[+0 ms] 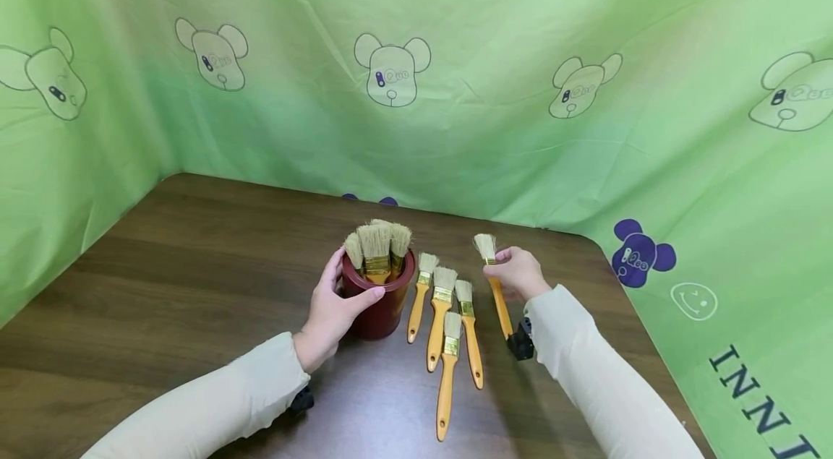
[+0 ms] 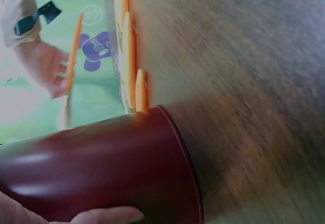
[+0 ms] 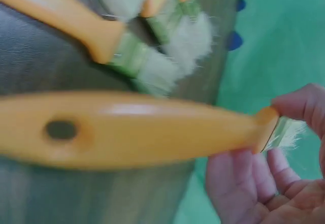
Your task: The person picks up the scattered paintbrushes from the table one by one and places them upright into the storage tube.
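My left hand (image 1: 335,313) grips a dark red cylindrical cup (image 1: 377,316) standing on the table, thumb near the rim and fingers round its far side. Several paintbrushes (image 1: 376,246) stand in the cup, bristles up. In the left wrist view the cup's smooth wall (image 2: 127,158) fills the lower left. My right hand (image 1: 517,272) pinches a paintbrush (image 1: 500,303) just below its metal band, bristles up, raised off the table at the right. The right wrist view shows its yellow handle (image 3: 152,127) with a hole, thumb and fingers near the metal band.
Several more paintbrushes with yellow handles lie on the brown table (image 1: 215,278) between the hands, among them a front paintbrush (image 1: 445,390) and a wide paintbrush (image 1: 439,322). A green printed curtain (image 1: 455,148) hangs around the back and sides of the table.
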### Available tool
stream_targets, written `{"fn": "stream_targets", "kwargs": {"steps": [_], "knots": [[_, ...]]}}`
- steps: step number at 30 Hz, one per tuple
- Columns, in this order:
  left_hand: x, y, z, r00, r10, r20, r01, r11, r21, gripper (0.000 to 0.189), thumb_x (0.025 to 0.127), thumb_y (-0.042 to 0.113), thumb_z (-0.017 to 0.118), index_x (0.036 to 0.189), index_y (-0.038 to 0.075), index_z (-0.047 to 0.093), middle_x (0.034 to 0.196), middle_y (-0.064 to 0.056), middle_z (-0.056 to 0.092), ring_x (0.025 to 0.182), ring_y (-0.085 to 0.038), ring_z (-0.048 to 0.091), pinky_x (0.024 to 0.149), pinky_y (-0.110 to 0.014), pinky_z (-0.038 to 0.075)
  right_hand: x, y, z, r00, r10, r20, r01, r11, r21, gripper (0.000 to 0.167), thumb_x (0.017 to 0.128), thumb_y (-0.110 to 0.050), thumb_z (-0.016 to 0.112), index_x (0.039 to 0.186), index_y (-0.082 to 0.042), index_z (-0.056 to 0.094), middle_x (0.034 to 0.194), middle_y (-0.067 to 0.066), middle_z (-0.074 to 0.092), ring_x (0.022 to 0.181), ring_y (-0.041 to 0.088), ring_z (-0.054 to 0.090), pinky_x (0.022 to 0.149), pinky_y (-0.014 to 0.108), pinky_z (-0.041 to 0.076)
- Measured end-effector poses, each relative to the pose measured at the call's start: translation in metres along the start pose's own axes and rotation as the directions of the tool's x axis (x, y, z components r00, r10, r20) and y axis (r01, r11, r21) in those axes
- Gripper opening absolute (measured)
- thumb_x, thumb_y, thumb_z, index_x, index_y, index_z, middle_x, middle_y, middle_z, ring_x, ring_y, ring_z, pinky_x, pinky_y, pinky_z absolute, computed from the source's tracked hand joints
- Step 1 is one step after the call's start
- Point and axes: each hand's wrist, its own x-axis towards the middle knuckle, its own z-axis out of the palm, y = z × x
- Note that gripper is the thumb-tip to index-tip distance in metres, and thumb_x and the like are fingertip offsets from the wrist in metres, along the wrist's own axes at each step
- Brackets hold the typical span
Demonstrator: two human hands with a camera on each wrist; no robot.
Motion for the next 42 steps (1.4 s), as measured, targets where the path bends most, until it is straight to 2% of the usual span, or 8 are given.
{"fn": "stream_targets", "kwargs": {"steps": [6,11,16,23,28,35,38,42], "knots": [[-0.002,0.001,-0.003,0.999,-0.016,0.030,0.016,1.000,-0.012,0.087,0.081,0.013,0.077,0.151,0.016,0.026,0.148,-0.013,0.038,0.134,-0.032,0.034,0.104,-0.051,0.034,-0.003,-0.018,-0.020,0.999,-0.031,-0.034,0.033,0.998,0.062,0.047,0.084,-0.010,0.060,0.125,0.006,0.044,0.105,0.020,0.053,0.077,0.022,0.059,0.069,0.039,0.056],[-0.001,0.000,-0.005,0.998,-0.022,0.055,0.023,0.999,-0.025,0.084,0.084,0.013,0.074,0.151,0.017,0.024,0.150,-0.014,0.033,0.137,-0.034,0.031,0.105,-0.052,0.032,-0.007,-0.031,-0.035,1.000,-0.011,0.002,0.010,0.982,0.191,0.048,0.087,-0.011,0.058,0.130,0.004,0.041,0.105,0.012,0.051,0.075,0.012,0.055,0.064,0.027,0.054],[0.000,-0.001,-0.006,0.998,-0.019,0.062,0.021,0.999,-0.032,0.080,0.086,0.011,0.071,0.151,0.016,0.024,0.151,-0.016,0.031,0.138,-0.035,0.027,0.106,-0.054,0.030,-0.011,-0.051,-0.039,0.998,-0.054,0.018,0.049,0.975,0.217,0.049,0.088,-0.011,0.059,0.131,0.003,0.041,0.105,0.010,0.052,0.080,0.013,0.055,0.067,0.027,0.055],[0.001,-0.002,-0.005,0.997,-0.003,0.082,0.008,0.998,-0.065,0.080,0.086,0.008,0.069,0.152,0.014,0.022,0.150,-0.016,0.030,0.138,-0.034,0.027,0.107,-0.053,0.029,-0.013,-0.071,-0.031,0.993,-0.078,-0.094,0.105,0.934,0.342,0.048,0.086,-0.006,0.059,0.130,0.001,0.041,0.102,0.007,0.047,0.075,0.011,0.055,0.069,0.027,0.055],[0.001,-0.002,-0.006,0.997,-0.004,0.076,0.009,0.997,-0.071,0.080,0.086,0.008,0.069,0.151,0.014,0.023,0.150,-0.017,0.030,0.137,-0.035,0.028,0.106,-0.053,0.030,-0.020,-0.081,-0.018,0.955,-0.115,-0.272,0.240,0.839,0.488,0.040,0.086,0.000,0.059,0.123,-0.001,0.044,0.095,0.005,0.049,0.067,0.007,0.057,0.062,0.022,0.055],[0.000,-0.001,-0.005,0.996,-0.017,0.093,0.025,0.996,-0.087,0.081,0.085,0.010,0.070,0.151,0.014,0.023,0.151,-0.017,0.027,0.139,-0.034,0.025,0.102,-0.056,0.034,-0.044,-0.099,0.012,0.859,-0.231,-0.456,0.494,0.606,0.624,0.034,0.083,0.012,0.059,0.109,-0.006,0.046,0.087,0.005,0.049,0.070,0.010,0.056,0.063,0.024,0.055],[0.000,0.000,-0.006,0.995,-0.042,0.095,0.051,0.994,-0.095,0.080,0.086,0.010,0.069,0.151,0.017,0.023,0.152,-0.014,0.027,0.138,-0.033,0.025,0.095,-0.060,0.038,-0.053,-0.108,0.027,0.851,-0.214,-0.479,0.512,0.541,0.667,0.036,0.082,0.012,0.059,0.110,-0.006,0.045,0.087,0.006,0.049,0.073,0.012,0.055,0.066,0.027,0.056],[-0.001,-0.001,-0.007,0.995,-0.028,0.090,0.037,0.994,-0.098,0.080,0.086,0.010,0.069,0.152,0.016,0.022,0.151,-0.015,0.028,0.137,-0.033,0.027,0.097,-0.059,0.037,-0.061,-0.120,0.046,0.853,-0.191,-0.486,0.509,0.509,0.694,0.038,0.082,0.011,0.060,0.111,-0.005,0.044,0.087,0.006,0.049,0.075,0.012,0.054,0.067,0.028,0.056]]}}
